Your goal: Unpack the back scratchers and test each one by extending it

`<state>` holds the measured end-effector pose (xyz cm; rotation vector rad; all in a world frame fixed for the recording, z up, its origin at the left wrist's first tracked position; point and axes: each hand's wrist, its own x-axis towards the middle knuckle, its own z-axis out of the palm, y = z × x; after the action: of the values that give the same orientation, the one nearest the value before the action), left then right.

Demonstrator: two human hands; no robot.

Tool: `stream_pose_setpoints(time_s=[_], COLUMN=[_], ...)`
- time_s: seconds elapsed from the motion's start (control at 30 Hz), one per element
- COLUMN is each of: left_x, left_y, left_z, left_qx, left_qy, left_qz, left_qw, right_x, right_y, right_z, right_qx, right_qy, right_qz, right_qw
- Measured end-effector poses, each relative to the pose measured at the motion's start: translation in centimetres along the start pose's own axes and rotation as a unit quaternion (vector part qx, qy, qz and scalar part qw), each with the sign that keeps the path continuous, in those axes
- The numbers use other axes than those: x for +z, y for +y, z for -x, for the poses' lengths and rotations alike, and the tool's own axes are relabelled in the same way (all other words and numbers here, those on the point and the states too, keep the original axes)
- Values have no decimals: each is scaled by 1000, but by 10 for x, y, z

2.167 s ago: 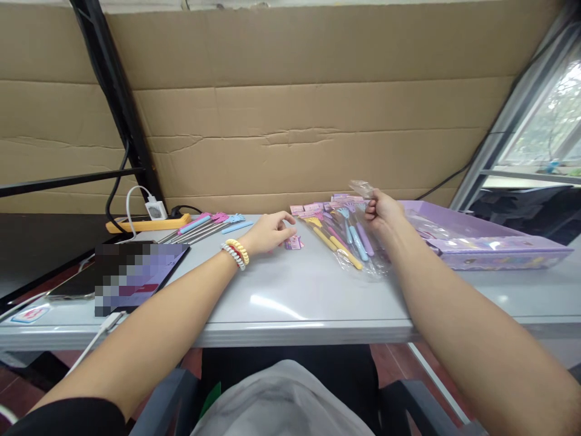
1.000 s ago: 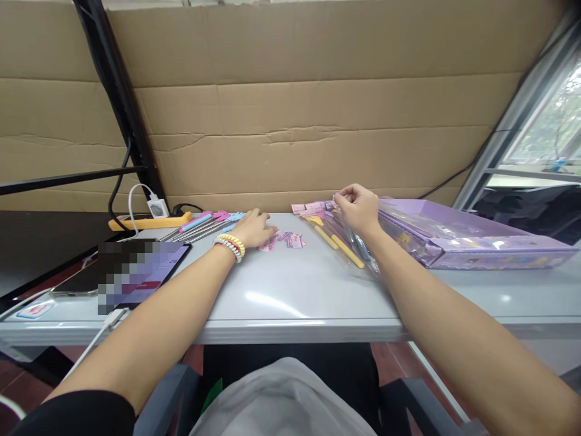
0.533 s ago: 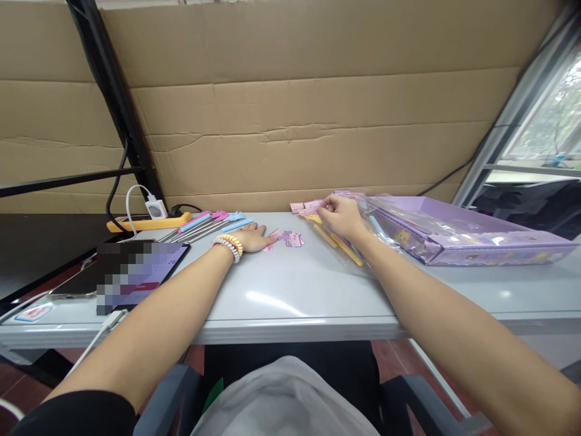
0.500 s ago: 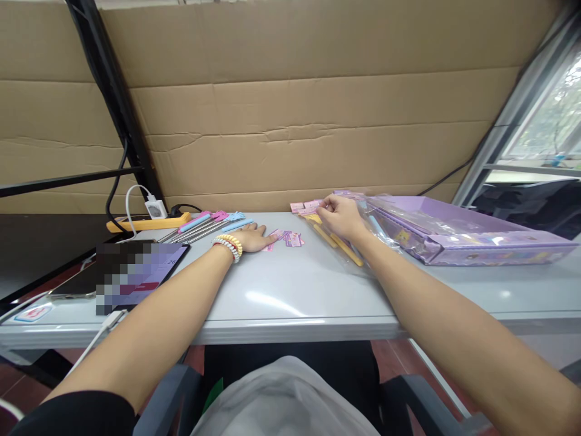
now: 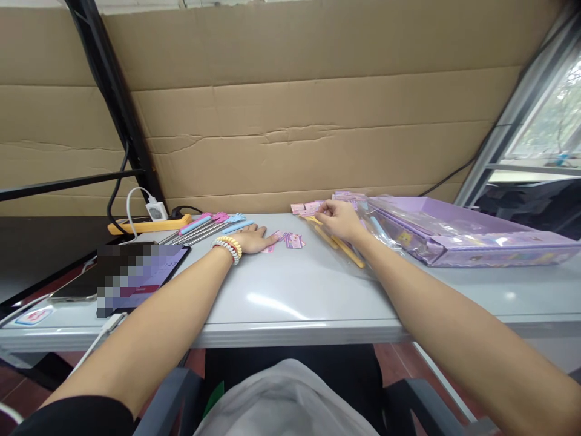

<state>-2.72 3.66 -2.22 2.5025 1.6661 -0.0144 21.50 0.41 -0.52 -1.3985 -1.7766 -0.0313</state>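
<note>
Clearly, cardboard (image 5: 318,145) backs the grey table (image 5: 318,293) under the left hand (image 5: 249,240).

Right hand (image 5: 341,220) hides part of bagged yellow sticks (image 5: 351,254); its grip unclear. Print on loose pink cards (image 5: 295,241) too tiny to read. Tablet (image 5: 164,266) screen partly pixelated. Window (image 5: 547,136) cut off by right edge.

the left hand (image 5: 251,239) lies flat, fingers spread; across from it, the right hand (image 5: 341,219) bends, fingertips drawn together.
</note>
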Motion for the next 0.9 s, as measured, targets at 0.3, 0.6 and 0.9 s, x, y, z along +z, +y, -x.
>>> stream_pose_setpoints(time_s=[0.3, 0.6, 0.9], left_x=[-3, -2, -29], left_y=[4, 4, -20], left_z=[6, 4, 6], left_qx=[-1, -2, -242], left_qy=[-6, 14, 263], left_qz=[-5, -17, -51], left_qw=[1000, 1000, 933], right_x=[1, -1, -1], right_y=[4, 6, 4], right_z=[-2, -1, 0], right_qx=[-12, 9, 16], right_qy=[-27, -114, -157], right_qz=[10, 30, 40], right_qw=[1000, 993, 987])
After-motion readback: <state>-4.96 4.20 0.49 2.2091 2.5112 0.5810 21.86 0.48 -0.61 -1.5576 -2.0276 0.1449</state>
